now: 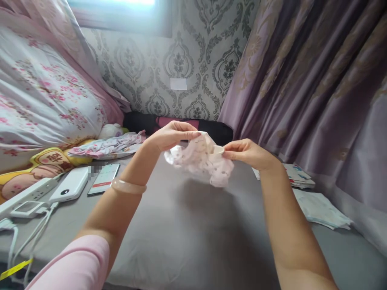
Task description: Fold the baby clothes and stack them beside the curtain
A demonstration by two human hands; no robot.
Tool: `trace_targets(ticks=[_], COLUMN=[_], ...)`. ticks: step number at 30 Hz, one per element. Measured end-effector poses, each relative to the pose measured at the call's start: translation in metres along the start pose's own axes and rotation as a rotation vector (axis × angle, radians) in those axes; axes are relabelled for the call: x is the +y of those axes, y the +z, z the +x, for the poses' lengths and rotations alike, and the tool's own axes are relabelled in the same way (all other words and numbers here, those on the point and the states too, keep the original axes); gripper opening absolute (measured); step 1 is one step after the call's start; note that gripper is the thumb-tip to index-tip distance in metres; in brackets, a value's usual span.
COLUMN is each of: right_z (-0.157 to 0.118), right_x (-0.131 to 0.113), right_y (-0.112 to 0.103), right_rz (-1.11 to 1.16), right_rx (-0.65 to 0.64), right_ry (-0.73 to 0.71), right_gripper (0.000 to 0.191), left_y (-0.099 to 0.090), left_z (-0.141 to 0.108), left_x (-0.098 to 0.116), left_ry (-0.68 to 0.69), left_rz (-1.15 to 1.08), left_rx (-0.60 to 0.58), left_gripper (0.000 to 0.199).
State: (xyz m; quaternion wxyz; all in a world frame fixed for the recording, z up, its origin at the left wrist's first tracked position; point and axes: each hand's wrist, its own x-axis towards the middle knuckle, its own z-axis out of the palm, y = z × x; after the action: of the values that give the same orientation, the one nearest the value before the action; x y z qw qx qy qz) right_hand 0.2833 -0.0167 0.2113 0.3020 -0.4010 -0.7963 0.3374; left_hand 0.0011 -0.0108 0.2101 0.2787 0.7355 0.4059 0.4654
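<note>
Between my two hands a small pale pink garment [204, 161] with a dark speckled print hangs bunched up above the grey sheet. My left hand [173, 135] pinches its upper edge between thumb and fingers; a pale bangle [128, 187] circles that wrist. At the garment's right side, my right hand [249, 153] pinches another part of the edge near a plain cream patch. The lower folds dangle free and look slightly blurred. What kind of garment it is cannot be made out.
A grey-sheeted bed [169, 237] lies below. To the left are a phone [104, 180], a white power bank [70, 184], a power strip [30, 193] with cables, a yellow cushion [50, 161] and crumpled printed cloth [109, 146]. Folded cloths [322, 207] lie right, beside purple curtains [296, 88].
</note>
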Motion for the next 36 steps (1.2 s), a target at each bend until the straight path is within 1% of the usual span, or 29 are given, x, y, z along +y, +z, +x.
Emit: trace_targets(ticks=[1,2,3,4,5,6,8,9,10,12,13,14,16,17,18,20,21,23,24,27,28,29,31,32,33,35,36], right_z=[0.001,0.002,0.002,0.003,0.002,0.002,0.001,0.001,0.001,0.003,0.004,0.005,0.006,0.007,0.007,0.008,0.008,0.009,0.010,0.011,0.011,0.012,0.014,0.015,0.017,0.022,0.025], right_x=[0.000,-0.001,-0.001,-0.001,-0.002,-0.002,-0.002,-0.001,0.000,0.004,0.006,0.008,0.011,0.011,0.012,0.013,0.013,0.014,0.015,0.016,0.017,0.017,0.020,0.022,0.025,0.033,0.038], right_y=[0.001,0.002,0.002,0.002,0.003,0.003,0.005,0.005,0.006,0.006,0.006,0.006,0.007,0.007,0.008,0.010,0.012,0.013,0.014,0.015,0.015,0.015,0.014,0.014,0.014,0.013,0.012], right_rz=[0.017,0.019,0.015,0.015,0.024,0.040,0.061,0.053,0.032,-0.001,0.001,0.020,0.068,0.076,0.072,0.062,0.070,0.108,0.117,0.093,0.091,0.100,0.121,0.112,0.092,0.052,0.040], right_rx=[0.021,0.087,0.163,0.207,0.199,0.146,0.024,0.012,0.048,0.177,0.198,0.181,0.119,0.123,0.162,0.238,0.228,0.161,0.155,0.291,0.300,0.280,0.259,0.298,0.373,0.531,0.578], right_ry=[0.002,0.007,0.016,0.022,0.026,0.027,0.018,0.012,0.007,0.000,-0.004,-0.009,-0.017,-0.020,-0.021,-0.018,-0.017,-0.014,-0.015,-0.022,-0.028,-0.037,-0.071,-0.094,-0.118,-0.154,-0.163], right_gripper=[0.041,0.041,0.041,0.040,0.040,0.040,0.041,0.042,0.042,0.043,0.043,0.044,0.045,0.045,0.045,0.045,0.045,0.047,0.047,0.045,0.044,0.042,0.039,0.038,0.036,0.033,0.032], left_y=[0.001,0.002,0.002,0.003,0.004,0.005,0.008,0.010,0.013,0.016,0.018,0.019,0.022,0.023,0.024,0.027,0.028,0.029,0.029,0.029,0.029,0.029,0.029,0.030,0.030,0.030,0.029], left_z=[0.001,0.002,0.003,0.004,0.005,0.005,0.005,0.004,0.003,0.001,0.000,0.000,0.000,0.001,0.002,0.002,0.003,0.002,0.001,0.000,0.000,0.000,0.002,0.003,0.005,0.009,0.010], left_x=[0.000,0.000,-0.001,-0.002,-0.003,-0.004,-0.005,-0.005,-0.006,-0.007,-0.008,-0.009,-0.011,-0.013,-0.015,-0.017,-0.018,-0.019,-0.019,-0.018,-0.018,-0.018,-0.019,-0.021,-0.023,-0.031,-0.036], left_ry=[-0.006,-0.016,-0.026,-0.033,-0.035,-0.035,-0.037,-0.040,-0.043,-0.038,-0.023,-0.005,0.023,0.026,0.019,0.002,0.002,0.016,0.023,0.031,0.035,0.043,0.054,0.055,0.050,0.035,0.032], left_rz=[0.000,0.034,0.082,0.125,0.151,0.150,0.091,0.061,0.042,0.014,-0.008,-0.048,-0.135,-0.153,-0.148,-0.108,-0.105,-0.152,-0.167,-0.126,-0.113,-0.127,-0.213,-0.252,-0.274,-0.269,-0.262], left_rx=[-0.018,0.019,0.092,0.159,0.202,0.201,0.132,0.110,0.110,0.160,0.175,0.159,0.082,0.058,0.055,0.098,0.110,0.083,0.074,0.099,0.112,0.114,0.109,0.140,0.197,0.342,0.399], left_gripper=[0.034,0.032,0.030,0.029,0.028,0.029,0.032,0.032,0.031,0.027,0.027,0.028,0.033,0.034,0.034,0.034,0.035,0.038,0.039,0.033,0.031,0.031,0.035,0.037,0.038,0.036,0.034])
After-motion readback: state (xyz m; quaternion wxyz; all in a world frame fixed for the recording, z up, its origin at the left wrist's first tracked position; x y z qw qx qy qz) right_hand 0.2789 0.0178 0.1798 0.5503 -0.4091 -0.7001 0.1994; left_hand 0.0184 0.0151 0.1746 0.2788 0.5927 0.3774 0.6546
